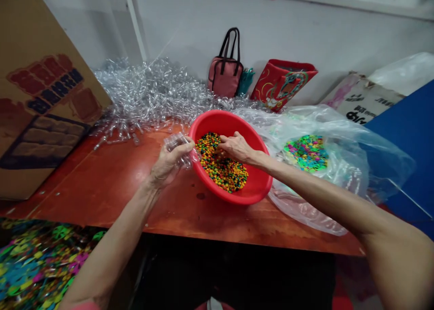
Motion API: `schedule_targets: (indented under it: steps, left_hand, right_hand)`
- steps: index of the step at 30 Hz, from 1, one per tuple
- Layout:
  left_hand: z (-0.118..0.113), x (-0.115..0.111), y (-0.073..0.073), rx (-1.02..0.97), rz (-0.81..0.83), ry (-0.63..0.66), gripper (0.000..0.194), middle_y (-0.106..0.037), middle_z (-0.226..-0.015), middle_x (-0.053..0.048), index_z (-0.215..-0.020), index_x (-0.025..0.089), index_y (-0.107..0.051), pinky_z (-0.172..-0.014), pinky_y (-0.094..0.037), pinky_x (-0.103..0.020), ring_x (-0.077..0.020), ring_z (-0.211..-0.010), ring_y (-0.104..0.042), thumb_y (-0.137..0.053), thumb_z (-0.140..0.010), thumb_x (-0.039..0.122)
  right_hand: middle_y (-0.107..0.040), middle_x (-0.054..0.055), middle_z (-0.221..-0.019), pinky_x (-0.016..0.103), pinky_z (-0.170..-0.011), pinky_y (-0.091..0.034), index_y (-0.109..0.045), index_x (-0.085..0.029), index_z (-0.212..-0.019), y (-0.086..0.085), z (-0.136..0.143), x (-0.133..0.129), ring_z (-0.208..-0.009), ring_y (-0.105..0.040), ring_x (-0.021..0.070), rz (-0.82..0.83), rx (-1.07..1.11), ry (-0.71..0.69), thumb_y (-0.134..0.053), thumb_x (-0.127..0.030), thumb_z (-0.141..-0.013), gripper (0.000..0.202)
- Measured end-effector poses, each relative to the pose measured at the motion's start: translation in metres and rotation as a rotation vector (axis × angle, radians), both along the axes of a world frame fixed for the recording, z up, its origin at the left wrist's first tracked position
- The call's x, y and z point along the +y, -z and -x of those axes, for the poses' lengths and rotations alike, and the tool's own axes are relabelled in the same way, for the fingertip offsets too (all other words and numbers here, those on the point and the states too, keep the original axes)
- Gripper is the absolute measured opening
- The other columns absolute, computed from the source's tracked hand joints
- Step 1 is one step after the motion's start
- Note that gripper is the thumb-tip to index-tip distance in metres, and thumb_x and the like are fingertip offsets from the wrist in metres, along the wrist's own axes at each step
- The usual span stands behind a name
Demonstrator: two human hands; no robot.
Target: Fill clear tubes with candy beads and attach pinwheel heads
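- Head view: the left hand is curled around a bunch of clear plastic pieces, its thumb laid across them, at the left rim of the red basin.
- The right hand reaches into the basin from the right, fingers bent and pointing down into the small coloured beads; whether they pinch any cannot be told.
- The beads, mostly yellow, orange and dark green, lie over the basin's bottom, heaped toward its left side.
- The basin stands on the reddish counter, near its front edge.
- Behind it, a heap of clear pieces spreads along the wall, near a pink bag with black handles and a red bag.
- Right of the basin, a translucent plastic bag holds bright flat pieces.
- A cardboard box stands at left.
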State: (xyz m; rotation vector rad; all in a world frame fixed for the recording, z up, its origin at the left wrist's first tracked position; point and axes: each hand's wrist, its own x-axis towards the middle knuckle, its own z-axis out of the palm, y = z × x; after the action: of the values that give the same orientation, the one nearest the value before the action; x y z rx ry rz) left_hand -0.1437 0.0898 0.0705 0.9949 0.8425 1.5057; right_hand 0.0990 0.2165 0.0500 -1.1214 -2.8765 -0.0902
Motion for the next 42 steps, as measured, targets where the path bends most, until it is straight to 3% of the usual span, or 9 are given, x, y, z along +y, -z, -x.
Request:
schedule_targets:
  steps: [4,8,14,21,24,30,35,39,42]
  left_hand:
    - [-0.004,-0.001,0.001,-0.041,0.024,-0.066,0.033,-0.063,-0.063,0.005,-0.083,0.017,-0.070,-0.042,-0.044,-0.020,-0.0100,-0.050,-0.060,-0.092,-0.064,0.032]
    - [-0.009,0.004,-0.001,-0.103,0.041,-0.101,0.033,-0.064,-0.062,0.006,-0.083,0.018,-0.068,-0.039,-0.040,-0.020,-0.0100,-0.048,-0.059,-0.091,-0.063,0.032]
    - [-0.024,0.002,-0.009,-0.189,0.027,-0.128,0.031,-0.064,-0.061,0.006,-0.078,0.018,-0.068,-0.044,-0.045,-0.020,-0.0089,-0.049,-0.059,-0.092,-0.060,0.029]
    - [-0.027,-0.020,-0.005,-0.061,-0.021,-0.109,0.026,-0.065,-0.064,0.004,-0.080,0.019,-0.073,-0.043,-0.043,-0.020,-0.0092,-0.051,-0.059,-0.092,-0.067,0.031]
    - [-0.022,-0.025,0.001,-0.030,-0.025,-0.085,0.025,-0.063,-0.065,0.004,-0.079,0.018,-0.074,-0.048,-0.046,-0.019,-0.0081,-0.053,-0.058,-0.092,-0.068,0.032]
    - [-0.016,-0.025,0.008,-0.027,-0.036,-0.064,0.024,-0.060,-0.064,0.004,-0.078,0.019,-0.073,-0.045,-0.042,-0.019,-0.0082,-0.053,-0.056,-0.091,-0.068,0.032]
    - [-0.019,-0.021,0.004,-0.038,-0.032,-0.077,0.024,-0.059,-0.064,0.004,-0.078,0.020,-0.073,-0.045,-0.042,-0.019,-0.0077,-0.052,-0.053,-0.090,-0.068,0.033]
    - [-0.020,-0.022,0.002,-0.026,-0.043,-0.078,0.024,-0.060,-0.064,0.004,-0.077,0.019,-0.072,-0.046,-0.043,-0.019,-0.0075,-0.052,-0.054,-0.090,-0.067,0.031]
    - [-0.019,-0.025,0.003,-0.005,-0.045,-0.046,0.024,-0.062,-0.064,0.004,-0.078,0.019,-0.072,-0.047,-0.046,-0.019,-0.0091,-0.054,-0.058,-0.090,-0.068,0.032]
  right_hand:
    - [-0.073,0.008,-0.133,0.056,-0.111,-0.041,-0.077,-0.025,-0.113,0.028,-0.048,0.008,-0.117,-0.065,0.0266,-0.071,0.024,-0.064,-0.050,-0.002,-0.096,0.040]
    - [-0.073,0.008,-0.135,0.059,-0.115,-0.045,-0.078,-0.023,-0.111,0.043,-0.060,-0.011,-0.119,-0.069,0.0269,-0.059,-0.197,-0.197,-0.049,0.002,-0.093,0.042]
    - [-0.078,0.017,-0.112,0.037,-0.086,-0.054,-0.077,-0.011,-0.100,0.015,-0.018,-0.053,-0.090,-0.073,0.0225,0.192,-0.400,-0.176,-0.049,-0.004,-0.099,0.029]
    - [-0.077,0.004,-0.095,0.025,-0.068,-0.046,-0.073,-0.014,-0.107,-0.006,0.022,-0.067,-0.079,-0.064,0.0155,0.502,0.131,-0.004,-0.067,-0.014,-0.089,0.019]
    - [-0.074,0.005,-0.098,0.028,-0.069,-0.044,-0.075,-0.015,-0.104,-0.015,0.013,-0.048,-0.080,-0.062,0.0170,0.332,0.175,0.066,-0.069,-0.023,-0.091,0.016]
    - [-0.070,0.022,-0.129,0.046,-0.100,-0.041,-0.079,-0.012,-0.110,-0.002,-0.011,-0.039,-0.099,-0.069,0.0277,-0.106,-0.311,0.162,-0.046,-0.008,-0.103,0.034]
    - [-0.070,0.020,-0.132,0.041,-0.093,-0.044,-0.080,-0.013,-0.107,0.014,0.021,-0.080,-0.093,-0.070,0.0239,0.020,-0.303,-0.011,-0.043,-0.011,-0.105,0.037]
    - [-0.075,0.011,-0.121,0.030,-0.074,-0.043,-0.077,-0.016,-0.105,-0.011,0.043,-0.082,-0.091,-0.070,0.0204,0.222,-0.107,-0.040,-0.063,-0.016,-0.096,0.017]
    - [-0.074,0.010,-0.118,0.030,-0.078,-0.046,-0.076,-0.016,-0.108,-0.028,0.031,-0.061,-0.098,-0.070,0.0227,0.198,-0.055,-0.033,-0.071,-0.023,-0.093,0.017]
